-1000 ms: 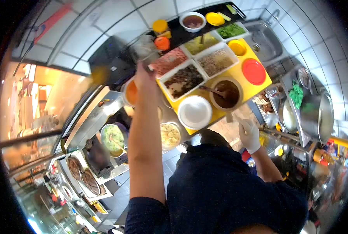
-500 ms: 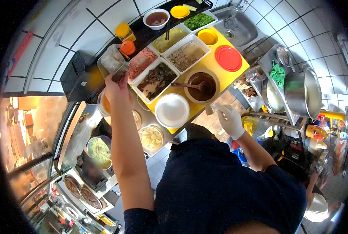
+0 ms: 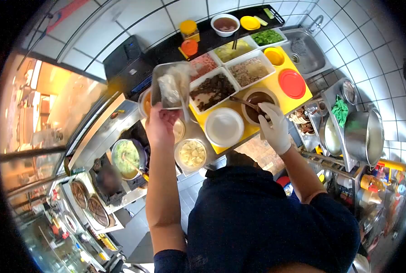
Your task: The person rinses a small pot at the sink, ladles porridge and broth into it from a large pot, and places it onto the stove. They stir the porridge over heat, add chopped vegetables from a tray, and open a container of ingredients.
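Observation:
My bare left hand [image 3: 162,125] grips the near edge of a clear-walled rectangular container [image 3: 169,84] with a crumpled plastic bag [image 3: 170,90] in it. It is tilted, left of the yellow board. My right hand [image 3: 275,132], in a white glove, is at the right side of a pot of brown sauce [image 3: 253,113]. Its fingers are bent over the rim, close to the wooden ladle [image 3: 243,101] lying in the sauce; what they hold, if anything, is hidden. A stack of white foam plates [image 3: 224,127] sits beside the pot.
White tubs of dark chopped food [image 3: 212,91], minced food [image 3: 249,70] and chopped greens [image 3: 266,40] line the yellow board [image 3: 298,103]. A red lid [image 3: 292,83] lies there. A bowl of pale pieces [image 3: 192,153] stands nearby. Left is a pan [image 3: 128,158]; at back right, a sink [image 3: 305,52].
My left hand has brought the bagged container up and nearer, off its place beside the tubs. My right hand has moved forward over the sauce pot. The whole view has shifted.

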Motion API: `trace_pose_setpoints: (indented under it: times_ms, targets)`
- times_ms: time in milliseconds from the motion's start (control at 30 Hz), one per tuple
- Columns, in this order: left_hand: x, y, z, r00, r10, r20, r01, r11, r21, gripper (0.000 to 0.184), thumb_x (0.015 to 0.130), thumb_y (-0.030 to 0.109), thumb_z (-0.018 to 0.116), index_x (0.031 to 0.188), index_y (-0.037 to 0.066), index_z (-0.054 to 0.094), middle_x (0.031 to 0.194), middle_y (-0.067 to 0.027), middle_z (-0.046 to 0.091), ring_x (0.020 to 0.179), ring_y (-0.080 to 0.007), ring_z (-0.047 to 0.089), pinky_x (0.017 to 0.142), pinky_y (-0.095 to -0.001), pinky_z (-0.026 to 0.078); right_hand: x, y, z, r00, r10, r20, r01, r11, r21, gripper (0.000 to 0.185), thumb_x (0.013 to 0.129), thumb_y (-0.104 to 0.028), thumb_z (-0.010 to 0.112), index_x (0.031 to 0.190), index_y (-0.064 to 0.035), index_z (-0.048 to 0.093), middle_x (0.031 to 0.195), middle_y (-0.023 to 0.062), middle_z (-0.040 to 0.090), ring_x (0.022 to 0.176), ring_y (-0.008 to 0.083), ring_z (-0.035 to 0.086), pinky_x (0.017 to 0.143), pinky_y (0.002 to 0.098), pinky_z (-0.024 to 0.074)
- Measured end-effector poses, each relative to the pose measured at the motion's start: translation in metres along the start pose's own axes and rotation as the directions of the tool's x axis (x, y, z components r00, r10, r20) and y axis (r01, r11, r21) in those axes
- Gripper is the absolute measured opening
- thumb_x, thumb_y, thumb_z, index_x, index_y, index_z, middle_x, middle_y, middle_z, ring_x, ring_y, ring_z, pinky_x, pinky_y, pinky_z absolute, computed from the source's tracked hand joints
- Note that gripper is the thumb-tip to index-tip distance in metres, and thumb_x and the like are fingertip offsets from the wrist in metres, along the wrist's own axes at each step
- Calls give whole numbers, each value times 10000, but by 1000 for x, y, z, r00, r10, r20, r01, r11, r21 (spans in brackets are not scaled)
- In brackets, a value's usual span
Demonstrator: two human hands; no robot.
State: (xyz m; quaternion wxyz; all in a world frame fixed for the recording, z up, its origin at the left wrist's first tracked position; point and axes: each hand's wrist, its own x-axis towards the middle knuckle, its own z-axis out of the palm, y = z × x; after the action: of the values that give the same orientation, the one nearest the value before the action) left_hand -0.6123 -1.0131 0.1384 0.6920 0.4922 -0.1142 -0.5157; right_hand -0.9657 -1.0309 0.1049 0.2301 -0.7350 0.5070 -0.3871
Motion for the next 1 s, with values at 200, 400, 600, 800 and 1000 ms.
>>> trace_pose_setpoints:
  times_ms: [200,400,600,800,1000]
  targets:
    - [-79,-3,-28,996,-87,-15,88,974,210,352,954,195,593,1168,-82,625,994,-166,722,836,-273,734,767,-403,627,74,-98,23,731,-634,252,610,773,173,200,800,-141,797,996,-101,795,1476,226,514,1413,432,433,1151,469,374]
    - [-114,-8,-64,992,-129,-6,124,941,316,278,949,183,590,1024,-72,673,943,-125,701,799,-218,702,751,-352,609,79,-130,74,635,-577,514,510,813,283,368,872,-77,684,1239,-63,668,1294,161,643,1214,352,602,1044,430,490]
    - [-129,-2,-105,992,-120,-34,125,949,288,270,914,240,614,959,-16,688,869,-58,680,753,-161,660,714,-303,559,72,-136,102,589,-573,570,429,819,380,410,891,-47,646,1300,-55,630,1313,160,643,1234,345,604,1056,400,484]
    - [-141,4,-124,988,-89,-124,117,964,241,254,915,258,616,927,20,704,789,-11,652,654,-108,561,598,-255,442,60,-157,110,410,-444,797,6,875,484,624,895,-57,663,1494,-74,492,1484,156,550,1362,272,534,1141,361,405]
    - [-147,15,-149,991,-106,-86,115,987,111,323,929,250,613,1030,-41,711,924,-77,718,816,-165,666,761,-298,530,36,-169,112,235,-442,865,-430,751,501,795,875,-79,665,1580,12,309,1593,154,402,1472,220,385,1210,342,292]
